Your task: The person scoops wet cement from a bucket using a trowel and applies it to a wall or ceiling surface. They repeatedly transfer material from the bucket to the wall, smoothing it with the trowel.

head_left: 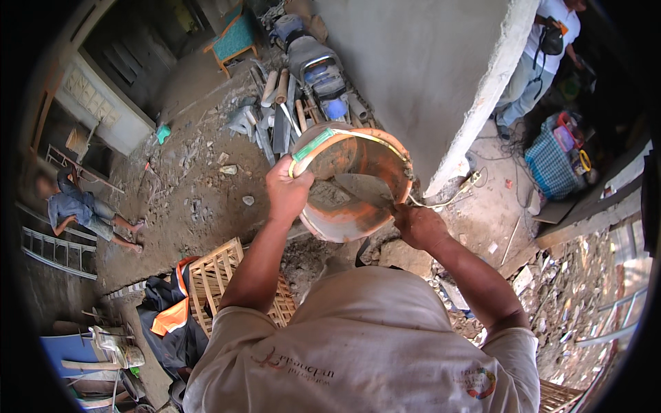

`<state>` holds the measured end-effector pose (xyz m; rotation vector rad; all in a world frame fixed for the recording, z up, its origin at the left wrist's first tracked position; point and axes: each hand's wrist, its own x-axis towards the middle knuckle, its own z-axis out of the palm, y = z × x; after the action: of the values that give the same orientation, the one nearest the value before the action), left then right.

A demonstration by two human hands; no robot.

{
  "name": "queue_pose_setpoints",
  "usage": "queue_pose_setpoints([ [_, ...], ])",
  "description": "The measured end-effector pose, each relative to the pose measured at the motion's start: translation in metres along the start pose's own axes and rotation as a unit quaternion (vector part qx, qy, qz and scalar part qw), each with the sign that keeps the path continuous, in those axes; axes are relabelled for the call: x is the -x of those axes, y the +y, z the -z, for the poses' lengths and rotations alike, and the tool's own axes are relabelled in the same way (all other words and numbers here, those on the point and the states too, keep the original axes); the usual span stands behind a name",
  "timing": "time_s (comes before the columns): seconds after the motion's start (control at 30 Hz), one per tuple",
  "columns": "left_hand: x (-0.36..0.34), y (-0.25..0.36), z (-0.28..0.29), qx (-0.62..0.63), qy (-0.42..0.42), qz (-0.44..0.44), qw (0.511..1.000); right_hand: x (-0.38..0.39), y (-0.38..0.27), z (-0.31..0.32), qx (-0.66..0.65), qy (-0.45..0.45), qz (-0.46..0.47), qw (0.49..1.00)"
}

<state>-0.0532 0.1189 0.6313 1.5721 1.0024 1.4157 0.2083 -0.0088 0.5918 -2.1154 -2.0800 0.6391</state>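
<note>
An orange bucket [358,230], smeared with grey mortar, is tilted in front of my chest with its mouth toward me. My left hand [287,189] is closed on its rim at the upper left, beside the green grip of the handle [318,143]. Inside the bucket lies the blade of a trowel [361,187], over some grey mortar [325,195]. At the right rim my right hand [420,226] is closed round the trowel's handle, which the fingers mostly hide.
A plastered wall [413,76] ends in a rough edge ahead. Behind the bucket stand a dusty motorbike [313,65] and several pipes [281,86]. One person [89,210] is at the left, another [537,62] at the far right by a checkered bag [547,165]. A bamboo rack [217,275] is near my left arm.
</note>
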Motion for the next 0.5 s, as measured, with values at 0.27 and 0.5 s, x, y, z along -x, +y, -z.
queue_pose_setpoints([
  [0.27, -0.002, -0.011, -0.011, 0.072, -0.033, 0.019, 0.997, -0.019, -0.003, -0.039, -0.055, -0.039, 0.053, 0.996],
  [0.5, 0.004, -0.029, -0.019, 0.093, -0.045, 0.057, 0.993, -0.029, 0.007, -0.057, -0.259, -0.175, 0.08, 0.947],
])
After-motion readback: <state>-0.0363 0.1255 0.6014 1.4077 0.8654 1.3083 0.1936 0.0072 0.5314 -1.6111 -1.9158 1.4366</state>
